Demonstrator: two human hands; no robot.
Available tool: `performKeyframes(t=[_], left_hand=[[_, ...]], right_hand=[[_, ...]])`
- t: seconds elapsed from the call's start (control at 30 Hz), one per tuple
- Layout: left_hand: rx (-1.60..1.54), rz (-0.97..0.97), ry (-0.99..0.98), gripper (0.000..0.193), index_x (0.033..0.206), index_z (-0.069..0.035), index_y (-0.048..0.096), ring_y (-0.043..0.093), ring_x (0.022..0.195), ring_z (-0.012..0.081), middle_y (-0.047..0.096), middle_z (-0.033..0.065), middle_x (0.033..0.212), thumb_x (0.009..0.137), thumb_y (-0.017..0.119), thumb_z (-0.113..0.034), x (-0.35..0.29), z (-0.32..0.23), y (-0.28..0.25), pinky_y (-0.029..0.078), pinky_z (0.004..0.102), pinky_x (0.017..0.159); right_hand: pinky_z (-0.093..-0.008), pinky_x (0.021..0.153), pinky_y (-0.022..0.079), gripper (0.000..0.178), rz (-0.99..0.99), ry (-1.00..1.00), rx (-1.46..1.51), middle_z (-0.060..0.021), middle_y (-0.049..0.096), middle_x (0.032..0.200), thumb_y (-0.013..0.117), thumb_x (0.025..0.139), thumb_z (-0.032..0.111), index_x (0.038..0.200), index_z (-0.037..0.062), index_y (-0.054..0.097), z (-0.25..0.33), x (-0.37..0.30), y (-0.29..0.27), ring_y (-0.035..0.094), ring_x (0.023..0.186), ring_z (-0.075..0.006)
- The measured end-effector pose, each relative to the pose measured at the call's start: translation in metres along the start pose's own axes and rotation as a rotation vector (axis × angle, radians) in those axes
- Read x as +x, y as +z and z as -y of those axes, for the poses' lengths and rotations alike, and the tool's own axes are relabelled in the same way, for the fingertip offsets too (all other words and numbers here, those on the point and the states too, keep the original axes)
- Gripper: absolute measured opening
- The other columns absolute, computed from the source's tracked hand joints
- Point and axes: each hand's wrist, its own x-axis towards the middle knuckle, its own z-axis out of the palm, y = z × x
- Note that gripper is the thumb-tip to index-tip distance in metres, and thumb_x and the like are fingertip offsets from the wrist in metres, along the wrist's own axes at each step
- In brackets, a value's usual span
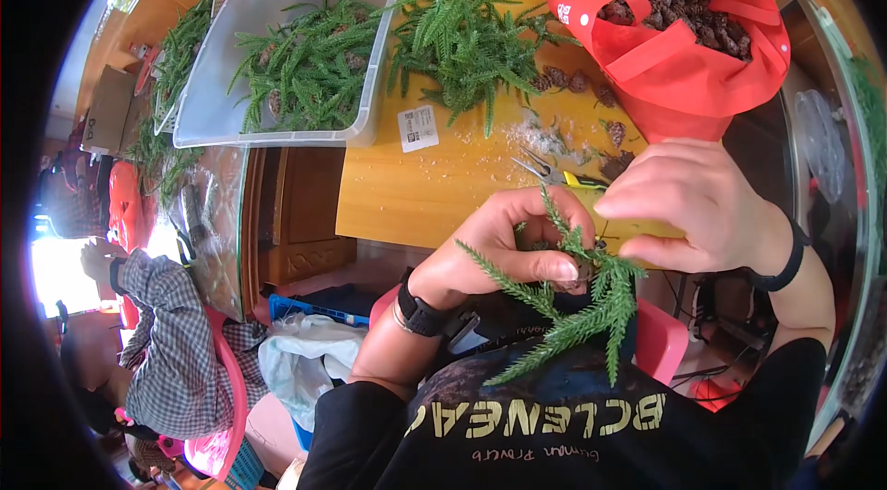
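Note:
My left hand point(517, 245) pinches a green artificial pine sprig point(591, 324) in front of my chest. Its needled branches spread downward and to both sides. Something brown, apparently a pine cone, shows under the thumb, mostly hidden. Just right of the sprig hovers my right hand point(688, 204), its thumb and fingers apart with nothing visible between them. Beyond the hands, a pair of pliers point(582, 181) with yellow handles lies on the yellow table point(416, 194).
Green sprigs point(462, 47) are heaped beside a clear plastic bin point(277, 139) holding more sprigs with cones. A red bag point(684, 74) of pine cones stands at the far right, loose cones point(577, 82) near it. At left, another person in a checked sleeve point(176, 342) sits.

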Motion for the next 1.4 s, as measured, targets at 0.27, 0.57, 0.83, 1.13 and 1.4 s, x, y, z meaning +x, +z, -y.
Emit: performKeyframes(t=[0.27, 0.57, 0.83, 1.13, 1.4], left_hand=[[-0.21, 0.054, -0.094, 0.029, 0.099, -0.001, 0.05, 0.062, 0.067, 0.0185, 0.06, 0.0087, 0.08, 0.078, 0.067, -0.01, -0.001, 0.001, -0.002, 0.05, 0.0277, 0.064], [-0.139, -0.089, -0.134, 0.038, 0.091, 0.0, 0.053, 0.061, 0.059, 0.0201, 0.06, 0.0109, 0.083, 0.067, 0.077, -0.016, 0.0, -0.001, 0.008, 0.048, 0.026, 0.053], [0.475, -0.159, -0.049, 0.025, 0.09, 0.0, 0.054, 0.059, 0.08, 0.0159, 0.055, 0.007, 0.09, 0.073, 0.071, -0.003, 0.003, -0.005, 0.011, 0.048, 0.0264, 0.072], [0.016, 0.034, -0.012, 0.026, 0.099, -0.001, 0.05, 0.06, 0.081, 0.0153, 0.058, 0.0053, 0.089, 0.078, 0.065, -0.001, -0.002, 0.0, 0.002, 0.049, 0.0276, 0.071], [-0.165, -0.003, -0.184, 0.035, 0.091, 0.002, 0.053, 0.062, 0.063, 0.019, 0.059, 0.0117, 0.08, 0.069, 0.075, -0.015, -0.002, 0.002, 0.004, 0.048, 0.026, 0.056]], right_hand=[[-0.0271, 0.053, 0.043, 0.023, -0.059, -0.359, -0.359, -0.0007, 0.059, 0.081, 0.071, 0.066, 0.015, 0.086, 0.0112, 0.061, 0.002, 0.004, -0.002, 0.057, 0.064, -0.0162], [-0.0267, 0.052, 0.042, 0.016, -0.118, -0.376, -0.28, 0.0009, 0.059, 0.074, 0.071, 0.064, 0.014, 0.076, 0.009, 0.061, -0.001, 0.004, -0.001, 0.057, 0.063, -0.0141], [-0.0316, 0.05, 0.04, 0.012, 0.133, -0.041, -0.266, -0.0013, 0.054, 0.065, 0.068, 0.068, 0.014, 0.073, 0.0073, 0.059, 0.011, 0.007, -0.013, 0.054, 0.058, -0.0199], [-0.03, 0.05, 0.042, 0.018, 0.044, -0.094, -0.214, -0.0016, 0.054, 0.071, 0.069, 0.066, 0.015, 0.081, 0.0079, 0.061, 0.011, 0.007, -0.013, 0.054, 0.06, -0.0189], [-0.0247, 0.049, 0.041, 0.017, -0.017, -0.39, -0.4, 0.0012, 0.056, 0.077, 0.071, 0.06, 0.012, 0.074, 0.0115, 0.061, 0.006, 0.003, -0.007, 0.053, 0.061, -0.014]])
